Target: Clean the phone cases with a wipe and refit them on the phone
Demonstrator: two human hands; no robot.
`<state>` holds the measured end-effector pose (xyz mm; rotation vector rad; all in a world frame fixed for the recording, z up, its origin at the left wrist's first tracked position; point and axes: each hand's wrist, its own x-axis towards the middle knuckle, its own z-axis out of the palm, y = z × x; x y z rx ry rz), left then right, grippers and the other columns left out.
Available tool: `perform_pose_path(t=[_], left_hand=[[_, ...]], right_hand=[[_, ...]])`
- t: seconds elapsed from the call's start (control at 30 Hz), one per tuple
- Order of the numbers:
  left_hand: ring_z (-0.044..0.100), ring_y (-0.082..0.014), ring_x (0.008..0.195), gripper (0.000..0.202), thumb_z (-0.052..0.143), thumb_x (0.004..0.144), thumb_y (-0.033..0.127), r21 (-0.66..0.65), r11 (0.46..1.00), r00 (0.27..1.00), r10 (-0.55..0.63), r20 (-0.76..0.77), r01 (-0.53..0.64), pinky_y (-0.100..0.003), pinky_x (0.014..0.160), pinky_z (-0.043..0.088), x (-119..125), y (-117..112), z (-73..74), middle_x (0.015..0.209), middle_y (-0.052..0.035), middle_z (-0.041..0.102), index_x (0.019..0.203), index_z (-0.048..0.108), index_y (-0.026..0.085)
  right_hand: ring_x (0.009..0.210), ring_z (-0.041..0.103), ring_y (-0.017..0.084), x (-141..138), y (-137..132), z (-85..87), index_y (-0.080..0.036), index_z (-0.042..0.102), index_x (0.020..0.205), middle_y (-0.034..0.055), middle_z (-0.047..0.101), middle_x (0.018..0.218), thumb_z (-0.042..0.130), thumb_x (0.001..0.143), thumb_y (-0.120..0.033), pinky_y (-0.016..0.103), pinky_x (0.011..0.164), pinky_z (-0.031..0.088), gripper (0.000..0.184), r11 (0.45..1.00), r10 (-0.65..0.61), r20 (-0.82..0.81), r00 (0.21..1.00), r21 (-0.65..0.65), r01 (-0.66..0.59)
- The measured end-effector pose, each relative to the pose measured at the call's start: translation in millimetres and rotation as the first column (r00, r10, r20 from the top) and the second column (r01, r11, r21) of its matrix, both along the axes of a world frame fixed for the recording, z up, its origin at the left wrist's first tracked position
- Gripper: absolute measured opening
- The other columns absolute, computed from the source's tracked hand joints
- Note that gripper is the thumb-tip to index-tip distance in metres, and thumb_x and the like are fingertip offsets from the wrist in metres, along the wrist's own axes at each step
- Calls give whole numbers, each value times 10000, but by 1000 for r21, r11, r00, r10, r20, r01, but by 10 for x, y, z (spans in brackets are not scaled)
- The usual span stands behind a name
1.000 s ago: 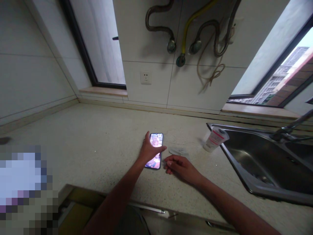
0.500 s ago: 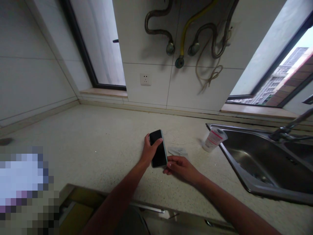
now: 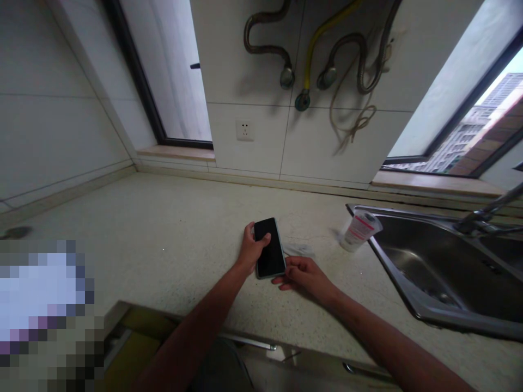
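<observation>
Smartphone (image 3: pixel 270 248), screen dark and facing up, lies on the speckled stone countertop (image 3: pixel 163 218) in front of the person, its long axis pointing away from them. The left hand (image 3: pixel 252 249) grasps the phone by its left edge, with the fingers hooked over onto the glass. The right hand (image 3: pixel 304 275) is relaxed and loosely curled, holding nothing, its fingertips just beside the phone's lower right edge. A pale flat packet (image 3: pixel 300 249) lies just beyond the right edge. Farther right, a white plastic tube (image 3: pixel 359 231) with red print lies near the rim of a stainless steel sink (image 3: pixel 425 261).
</observation>
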<state>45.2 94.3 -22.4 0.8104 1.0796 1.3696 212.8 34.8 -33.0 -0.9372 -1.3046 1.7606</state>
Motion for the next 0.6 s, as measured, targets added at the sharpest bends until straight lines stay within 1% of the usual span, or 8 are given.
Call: perform_pose_path(t=[0.1,0.2,0.37,0.43,0.5,0.6], left_hand=[[623,-220,1088,757,776,733,186,24,1000,1000,5,20,-6,-390,988,470,14,-7,-11,1250,-133,619,1378,381,218],[603,-218,1123,759,755,756,208,56,998,1000,-2,12,2,-384,1011,453,25,-6,-32,1283,-125,601,1412,374,233],[583,-226,1147,806,754,755,226,50,998,999,-49,-18,50,-379,1015,448,31,9,-60,1342,-125,561,1462,367,254],[583,-226,1145,821,757,751,235,58,997,998,-58,-22,59,-379,1010,451,34,10,-65,1350,-121,559,1471,362,263],[583,-224,1142,824,749,755,238,65,995,997,-72,-22,73,-376,1004,455,40,4,-65,1370,-115,550,1481,361,275],[604,-222,1094,830,739,764,254,49,993,994,-109,-11,110,-370,967,479,55,-18,-50,1366,-109,562,1499,354,287]], right_hand=[[777,747,181,-7,14,19,-129,681,872,90,753,830,799,708,-468,261,689,590,395,998,-27,-5,1000,-51,27],[751,740,166,-26,13,44,-131,664,824,84,753,797,807,684,-417,251,695,584,348,995,-50,4,999,-83,50],[719,693,132,-69,4,47,-148,673,897,27,721,815,798,671,-341,269,691,592,323,993,-94,20,995,-75,96],[703,668,123,-77,10,36,-151,673,880,12,704,801,801,647,-308,277,697,591,309,991,-111,8,994,-76,111],[704,661,125,-73,20,38,-151,676,852,11,698,792,796,626,-278,282,709,585,286,989,-121,0,993,-90,121],[732,675,144,-44,29,77,-153,690,853,25,708,814,779,623,-257,309,742,583,268,985,-100,-20,995,-140,97]])
